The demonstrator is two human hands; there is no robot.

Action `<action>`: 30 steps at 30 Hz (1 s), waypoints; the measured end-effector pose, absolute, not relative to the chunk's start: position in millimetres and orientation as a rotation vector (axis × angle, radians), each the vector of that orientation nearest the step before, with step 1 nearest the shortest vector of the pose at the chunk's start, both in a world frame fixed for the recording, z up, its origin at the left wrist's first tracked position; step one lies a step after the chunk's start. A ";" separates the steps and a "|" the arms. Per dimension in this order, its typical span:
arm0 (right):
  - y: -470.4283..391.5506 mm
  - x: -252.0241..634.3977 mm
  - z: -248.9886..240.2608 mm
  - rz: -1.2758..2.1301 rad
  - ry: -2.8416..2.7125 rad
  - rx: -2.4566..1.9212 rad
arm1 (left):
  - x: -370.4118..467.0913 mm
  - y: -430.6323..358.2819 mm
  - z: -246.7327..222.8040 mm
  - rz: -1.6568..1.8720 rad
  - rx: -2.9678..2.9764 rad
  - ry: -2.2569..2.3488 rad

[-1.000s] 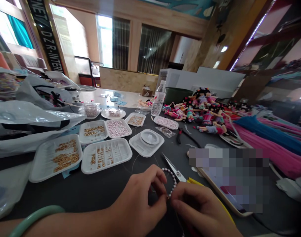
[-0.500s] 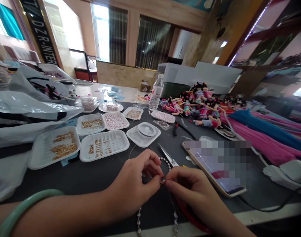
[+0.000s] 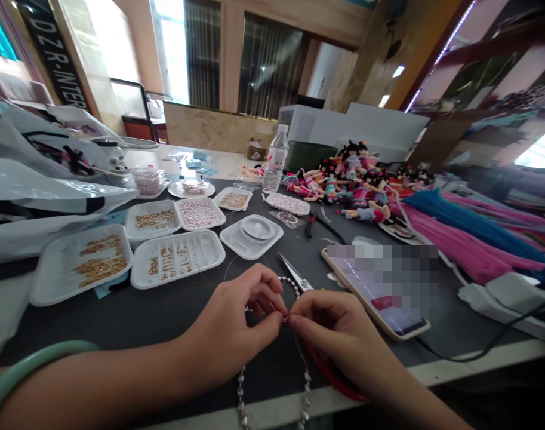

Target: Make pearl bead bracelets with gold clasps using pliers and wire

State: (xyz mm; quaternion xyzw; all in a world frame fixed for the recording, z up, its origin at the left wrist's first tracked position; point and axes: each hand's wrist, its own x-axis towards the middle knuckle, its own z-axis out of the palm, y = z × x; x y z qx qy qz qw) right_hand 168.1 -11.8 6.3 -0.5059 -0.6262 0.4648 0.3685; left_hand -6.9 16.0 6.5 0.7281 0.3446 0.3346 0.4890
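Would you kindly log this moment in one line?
left hand: holding beaded strand | right hand: pinching same strand | nearby: scissors, phone, spool on tray

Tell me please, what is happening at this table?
A person works on a bead strand. The left hand and right hand pinch it, fingertips close together near a small gold-coloured piece. Scissors, a phone and white trays of beads and small parts lie around on the table.

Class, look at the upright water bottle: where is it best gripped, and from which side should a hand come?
Best to grip the bottle around its upper body, below the cap, coming from above. It stands upright with its top exposed, while a bead tray lies before its base and dolls crowd its right.
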 end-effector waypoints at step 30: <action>-12.6 173.1 3.5 1.372 -1.531 -1.134 | -7.4 17.9 7.4 0.770 1.639 0.757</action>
